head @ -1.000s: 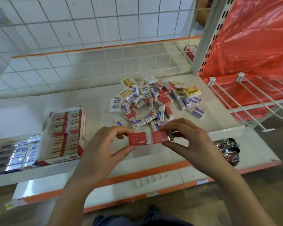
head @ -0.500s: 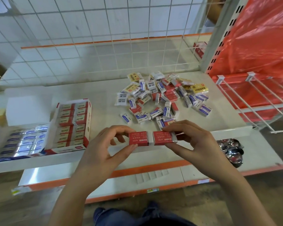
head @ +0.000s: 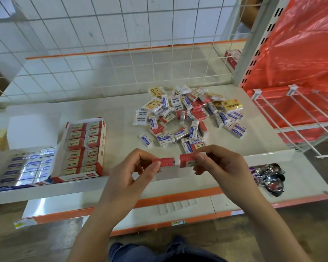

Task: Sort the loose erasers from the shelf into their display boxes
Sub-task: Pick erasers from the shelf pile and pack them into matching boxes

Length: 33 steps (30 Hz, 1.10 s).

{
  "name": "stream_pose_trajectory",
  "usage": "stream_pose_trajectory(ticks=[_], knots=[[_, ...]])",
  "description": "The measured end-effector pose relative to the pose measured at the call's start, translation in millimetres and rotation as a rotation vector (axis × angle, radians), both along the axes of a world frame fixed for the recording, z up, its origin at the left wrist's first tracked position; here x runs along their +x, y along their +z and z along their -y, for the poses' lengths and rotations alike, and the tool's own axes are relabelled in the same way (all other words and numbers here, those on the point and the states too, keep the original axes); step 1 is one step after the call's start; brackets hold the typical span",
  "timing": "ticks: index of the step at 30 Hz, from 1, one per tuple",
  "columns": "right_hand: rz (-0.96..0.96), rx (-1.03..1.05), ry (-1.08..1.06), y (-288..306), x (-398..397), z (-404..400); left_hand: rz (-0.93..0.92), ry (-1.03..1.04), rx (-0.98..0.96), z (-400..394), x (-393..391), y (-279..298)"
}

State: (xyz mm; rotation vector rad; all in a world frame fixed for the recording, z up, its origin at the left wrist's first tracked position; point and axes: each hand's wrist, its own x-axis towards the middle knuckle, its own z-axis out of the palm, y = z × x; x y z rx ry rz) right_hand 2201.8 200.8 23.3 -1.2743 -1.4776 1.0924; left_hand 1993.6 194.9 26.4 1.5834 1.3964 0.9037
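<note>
At lower centre of the frame, the left hand (head: 129, 173) pinched a red-sleeved eraser (head: 163, 162) between thumb and fingers (head: 156, 164), while the right hand (head: 222, 167) clamped a second red eraser (head: 187, 159) the same way. The two erasers met end to end above the front lip of the shelf (head: 112, 118); the print on their sleeves was too small to read.

Just beyond them, at centre frame, lay the loose pile of erasers (head: 186, 118). Blue-and-white sleeves there read "ERASER", white wrappers read "2B", and the yellow ones carried script that could not be made out.

To the left stood an open red display box (head: 84, 148) holding rows of erasers marked "2B". Touching its left side was a blue display box (head: 25, 167) of shiny wrapped erasers, its lettering blurred.

At lower right, on the lower shelf, lay a bundle of metal spoons (head: 269, 178). Red plastic sheeting (head: 301, 44) hung at upper right.
</note>
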Motion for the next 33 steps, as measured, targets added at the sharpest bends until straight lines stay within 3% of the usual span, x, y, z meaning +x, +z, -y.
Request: stream_pose_trajectory(ticks=[6,13,19,25,33], knots=[[-0.031,-0.109,-0.027,-6,-1,-9,0.107,0.040,-0.059,-6,8,-6],[-0.077,-0.223,0.010,-12,-2,-14,0.108,0.062,-0.096,-10,11,-11],[-0.102,-0.258,0.052,-11,-3,-22,0.170,0.058,-0.231,-16,6,-13],[-0.162,-0.335,0.095,-13,-1,-26,0.408,0.091,-0.415,-22,7,-18],[-0.352,-0.391,0.077,-18,-2,-28,0.636,0.154,-0.499,-26,9,-20]])
